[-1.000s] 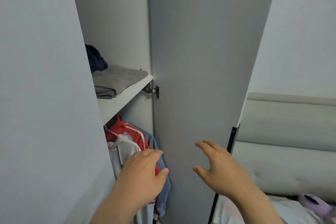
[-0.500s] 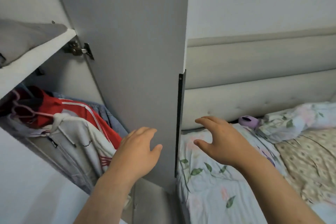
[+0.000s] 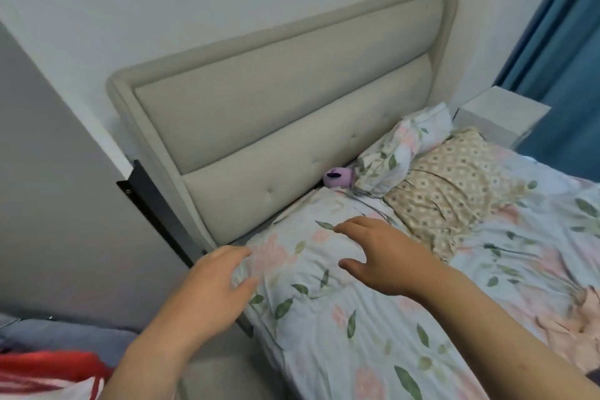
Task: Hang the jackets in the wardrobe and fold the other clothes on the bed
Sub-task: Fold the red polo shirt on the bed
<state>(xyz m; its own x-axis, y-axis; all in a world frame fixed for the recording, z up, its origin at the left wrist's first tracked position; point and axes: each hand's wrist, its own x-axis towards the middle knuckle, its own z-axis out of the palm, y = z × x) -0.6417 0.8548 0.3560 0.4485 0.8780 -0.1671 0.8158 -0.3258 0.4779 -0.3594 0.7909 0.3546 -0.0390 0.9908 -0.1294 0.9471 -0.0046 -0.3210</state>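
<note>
Left fingers (image 3: 235, 253) are spread & loosely bent, gripping nothing. They sit over the near corner of the bed w/ rumpled pale floral sheet (image 3: 357, 334); touching it or not, can't tell. Right fingers (image 3: 354, 226) are likewise apart, half-curled, thumb out to the side, empty. The left hand (image 3: 211, 289) comes in from bottom centre, palm down. The right hand (image 3: 386, 261) reaches in from lower right, palm down over the sheet, apart from the left.

At the bed's head a small purple plush toy (image 3: 337, 177) sits against the beige padded headboard (image 3: 276, 140). Just beside it is a bundled floral pillow (image 3: 399, 153), which lies against a tan dotted pillow (image 3: 454, 191). On the far side stands a white bedside cabinet (image 3: 500, 114), w/ a blue curtain (image 3: 565, 42) behind.

Left of the bed is the grey wardrobe door (image 3: 48, 204), its black edge strip (image 3: 156, 214) nr the left hand. Task clothing shows only at the bottom-left corner, below the door: a red jacket (image 3: 42, 365), w/ a white red-striped garment (image 3: 58, 390) under it & a grey-blue garment (image 3: 65, 334) above.
</note>
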